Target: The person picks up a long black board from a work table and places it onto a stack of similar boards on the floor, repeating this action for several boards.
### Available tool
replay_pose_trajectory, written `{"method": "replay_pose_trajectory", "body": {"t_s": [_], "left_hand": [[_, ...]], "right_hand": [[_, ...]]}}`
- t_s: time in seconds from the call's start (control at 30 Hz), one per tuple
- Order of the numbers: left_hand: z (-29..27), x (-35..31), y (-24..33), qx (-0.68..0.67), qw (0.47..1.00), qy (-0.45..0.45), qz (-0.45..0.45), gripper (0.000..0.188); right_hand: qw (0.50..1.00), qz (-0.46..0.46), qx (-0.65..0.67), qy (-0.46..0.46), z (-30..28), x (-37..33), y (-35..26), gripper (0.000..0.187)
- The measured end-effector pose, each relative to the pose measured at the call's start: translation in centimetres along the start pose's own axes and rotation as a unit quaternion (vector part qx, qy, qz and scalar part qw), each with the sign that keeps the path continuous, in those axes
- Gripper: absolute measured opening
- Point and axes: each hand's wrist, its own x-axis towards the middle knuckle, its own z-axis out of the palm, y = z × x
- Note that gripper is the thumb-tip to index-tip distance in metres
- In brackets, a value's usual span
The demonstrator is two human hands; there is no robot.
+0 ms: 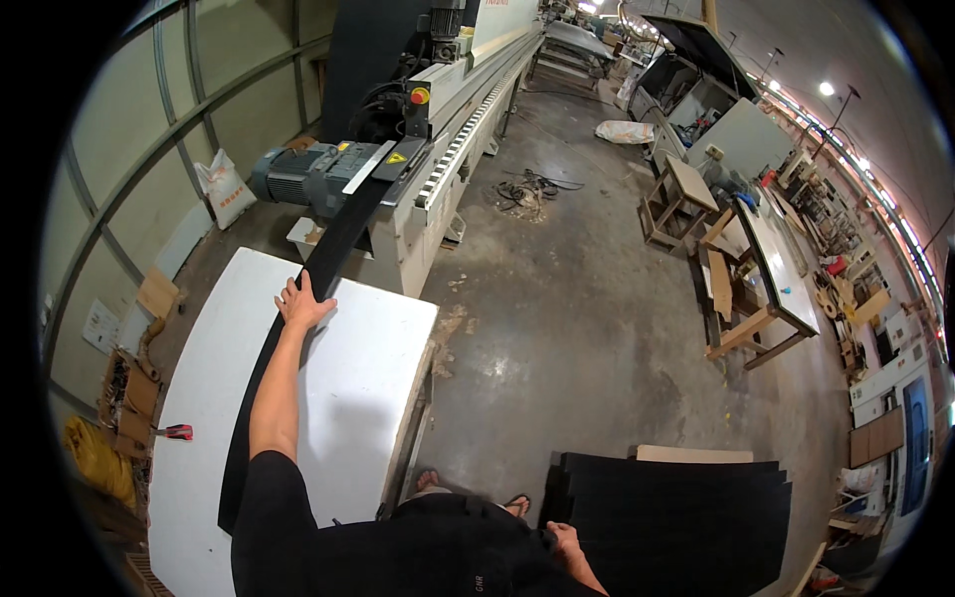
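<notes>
A long black board (pixel 343 234) runs from beside my body over a white tabletop (pixel 368 338) and into the near end of a long machine (pixel 418 214). Reaching forward, my left hand (pixel 303 306) rests on this board with its fingers spread across it and the thumb toward the right edge. My right hand (pixel 567 542) is low at my right side, its fingers curled, next to a stack of black boards (pixel 676 517). Whatever those curled fingers may hold is hidden.
A grey motor (pixel 298 179) juts from the machine's left side. A red-handled tool (pixel 177 432) lies at the table's left edge. Tangled dark cables (pixel 532 189) lie on the floor ahead. Wooden-legged workbenches (pixel 761 269) stand to the right. A white sack (pixel 227 189) leans by the left wall.
</notes>
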Motion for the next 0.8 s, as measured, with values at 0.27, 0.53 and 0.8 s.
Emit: {"method": "replay_pose_trajectory", "body": {"t_s": [0.27, 0.53, 0.8], "left_hand": [[-0.4, -0.4, -0.6, -0.005, 1.0, -0.007, -0.001, 0.104], [0.0, -0.2, -0.6, -0.009, 1.0, -0.003, 0.003, 0.103], [0.6, 0.1, -0.8, -0.01, 1.0, 0.016, 0.013, 0.103]], "right_hand": [[1.0, 0.014, -0.009, 0.006, -0.1, -0.8, -1.0, 0.032], [0.999, -0.008, 0.034, -0.003, 0.0, -1.0, -1.0, 0.034], [0.999, -0.021, 0.042, -0.014, 0.1, 0.4, 0.8, 0.033]]}}
